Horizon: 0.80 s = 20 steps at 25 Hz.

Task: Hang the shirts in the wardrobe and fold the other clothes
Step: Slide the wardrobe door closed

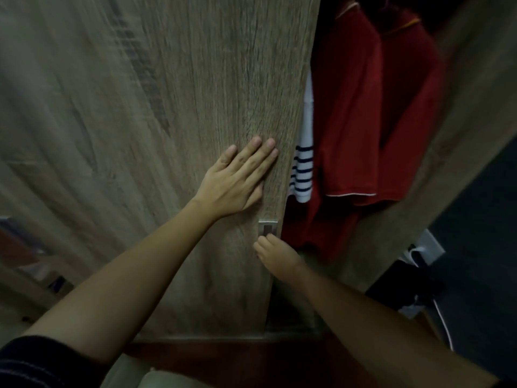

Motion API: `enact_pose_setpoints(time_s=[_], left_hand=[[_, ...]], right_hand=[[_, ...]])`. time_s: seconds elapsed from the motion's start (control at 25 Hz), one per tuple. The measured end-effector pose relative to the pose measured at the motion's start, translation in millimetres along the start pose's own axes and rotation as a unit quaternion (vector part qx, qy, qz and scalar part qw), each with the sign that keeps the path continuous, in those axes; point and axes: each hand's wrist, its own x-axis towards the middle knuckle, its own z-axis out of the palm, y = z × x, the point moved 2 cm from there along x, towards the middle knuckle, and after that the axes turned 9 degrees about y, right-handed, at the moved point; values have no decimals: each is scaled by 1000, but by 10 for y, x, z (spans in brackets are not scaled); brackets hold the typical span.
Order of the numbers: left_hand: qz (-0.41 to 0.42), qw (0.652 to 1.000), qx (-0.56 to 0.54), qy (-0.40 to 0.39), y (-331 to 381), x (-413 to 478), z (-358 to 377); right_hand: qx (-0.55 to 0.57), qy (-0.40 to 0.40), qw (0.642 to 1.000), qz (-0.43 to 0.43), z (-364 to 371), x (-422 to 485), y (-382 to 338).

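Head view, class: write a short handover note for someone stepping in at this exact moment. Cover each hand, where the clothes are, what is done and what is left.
Left hand: flat, fingers straight, pressing on the door.
Right hand: fingers curled onto the handle at the door's edge.
Things: the door is partly open; two red shirts and a striped top hang inside.
Done: those three are hung.
Left: no clothes to fold are in view, so look for them away from the wardrobe.
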Motion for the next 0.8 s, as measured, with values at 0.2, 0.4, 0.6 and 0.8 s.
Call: enact_pose_setpoints(time_s=[0.2,0.4,0.6,0.8], left_hand=[[6,1000,-2,28,662,556,224],[10,999,-8,35,1212,1009,387],[7,999,-9,40,1606,1363,487],[10,999,-17,29,1913,1619,538]], right_hand=[[9,-31,998,50,388,-689,233],[21,-50,993,101,750,-1267,398],[43,-53,988,138,963,-1698,539],[46,-47,986,153,1134,-2057,639]])
